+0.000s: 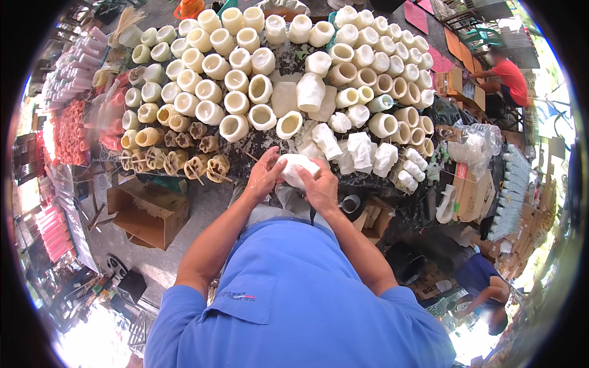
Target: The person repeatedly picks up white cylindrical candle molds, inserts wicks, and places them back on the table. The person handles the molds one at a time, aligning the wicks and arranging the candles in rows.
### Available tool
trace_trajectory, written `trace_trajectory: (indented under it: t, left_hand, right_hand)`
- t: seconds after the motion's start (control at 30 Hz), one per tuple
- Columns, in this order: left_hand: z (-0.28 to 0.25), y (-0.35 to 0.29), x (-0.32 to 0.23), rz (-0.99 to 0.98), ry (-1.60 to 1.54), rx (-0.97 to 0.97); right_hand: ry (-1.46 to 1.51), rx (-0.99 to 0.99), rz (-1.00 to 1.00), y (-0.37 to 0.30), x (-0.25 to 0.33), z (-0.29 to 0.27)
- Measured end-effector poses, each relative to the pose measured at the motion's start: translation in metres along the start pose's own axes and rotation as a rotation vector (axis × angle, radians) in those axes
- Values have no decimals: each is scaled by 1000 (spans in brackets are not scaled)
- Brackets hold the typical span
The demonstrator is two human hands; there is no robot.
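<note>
The left hand (264,179) and right hand (321,186) grip a white piece (294,168) at the surface's (288,59) six o'clock edge; hollow cream cups (208,91) crowd ten o'clock; sticks (219,176) cross brownish cups (177,161) at eight.

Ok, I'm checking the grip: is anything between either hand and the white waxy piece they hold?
Nothing visible: the left hand and right hand bare-fingered, touch the white waxy piece directly; its underside is hidden.

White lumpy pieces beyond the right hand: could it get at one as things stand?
Probably not yet: the right hand holds the white object; otherwise, the lumpy pieces look close and unblocked.
</note>
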State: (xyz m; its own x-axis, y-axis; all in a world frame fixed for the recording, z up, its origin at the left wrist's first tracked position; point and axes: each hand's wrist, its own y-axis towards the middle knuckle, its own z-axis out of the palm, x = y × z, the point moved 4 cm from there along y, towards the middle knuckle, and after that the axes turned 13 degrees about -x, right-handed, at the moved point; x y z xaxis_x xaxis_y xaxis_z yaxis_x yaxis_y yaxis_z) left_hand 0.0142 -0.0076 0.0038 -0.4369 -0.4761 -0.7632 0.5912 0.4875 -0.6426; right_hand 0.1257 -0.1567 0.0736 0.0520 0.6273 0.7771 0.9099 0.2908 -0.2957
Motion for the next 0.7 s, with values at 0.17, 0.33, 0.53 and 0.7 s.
trace_trajectory:
  t: [0.17,0.33,0.53,0.7]
  left_hand:
    - [-30,-14,2,211,318,-74]
    - [-40,6,7,177,546,8]
    - [-45,8,4,332,546,-32]
    - [-46,9,9,120,166,-34]
  right_hand:
    - [200,261,194,-14,-3,53]
    - [61,76,143,-10,-20,81]
    - [455,-66,288,-20,-55,112]
    - [853,-232,470,-31,-72,130]
